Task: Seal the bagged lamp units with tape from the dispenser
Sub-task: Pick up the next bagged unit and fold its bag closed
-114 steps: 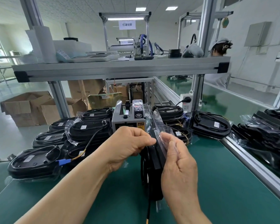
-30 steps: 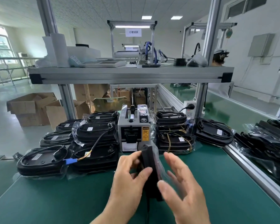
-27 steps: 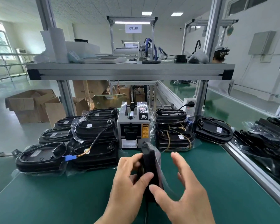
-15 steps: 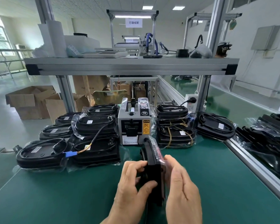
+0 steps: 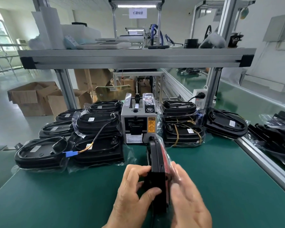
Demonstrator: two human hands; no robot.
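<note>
A black lamp unit (image 5: 157, 163) in a clear plastic bag stands on edge on the green table, in front of me. My left hand (image 5: 133, 193) grips its left side, thumb on the near edge and fingers curled behind. My right hand (image 5: 188, 201) lies flat against the bag on the unit's right side, fingers straight and blurred. The grey tape dispenser (image 5: 139, 120) stands just behind the unit, its slot facing me.
Stacks of bagged black lamp units (image 5: 95, 129) lie left of the dispenser, more (image 5: 182, 127) to its right. An aluminium shelf beam (image 5: 138, 59) crosses overhead. A rail (image 5: 261, 162) edges the table (image 5: 56, 195) on the right. Cardboard boxes (image 5: 34, 97) sit on the floor.
The unit has come down from chest height to stand on the table. My right hand has closed in from open air to lie flat on the bag's right side.
</note>
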